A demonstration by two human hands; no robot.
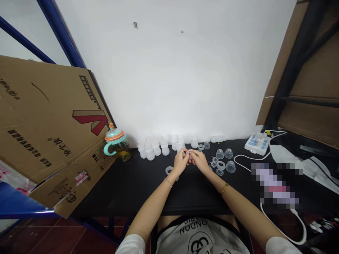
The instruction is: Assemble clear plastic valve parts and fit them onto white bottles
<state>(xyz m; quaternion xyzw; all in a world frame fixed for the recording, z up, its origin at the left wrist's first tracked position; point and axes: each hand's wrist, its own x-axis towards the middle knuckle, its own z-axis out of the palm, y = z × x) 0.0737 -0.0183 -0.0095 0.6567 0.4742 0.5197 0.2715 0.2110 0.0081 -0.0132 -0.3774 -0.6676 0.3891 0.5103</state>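
Note:
My left hand (181, 161) and my right hand (199, 160) meet over the middle of the black table (137, 187), fingers pinched together on a small clear plastic part (189, 153) held between them. A clear ring (169, 170) lies just left of my left wrist. Several clear domed caps (228, 153) and rings (220, 165) lie to the right of my right hand. A row of small white bottles (156, 147) stands along the wall behind my hands.
A tilted cardboard box (50, 130) overhangs the table's left end, with a teal and orange handled cup (115, 141) beside it. A white device (257, 143) with a cable sits at the back right. Dark shelving (299, 67) rises on the right.

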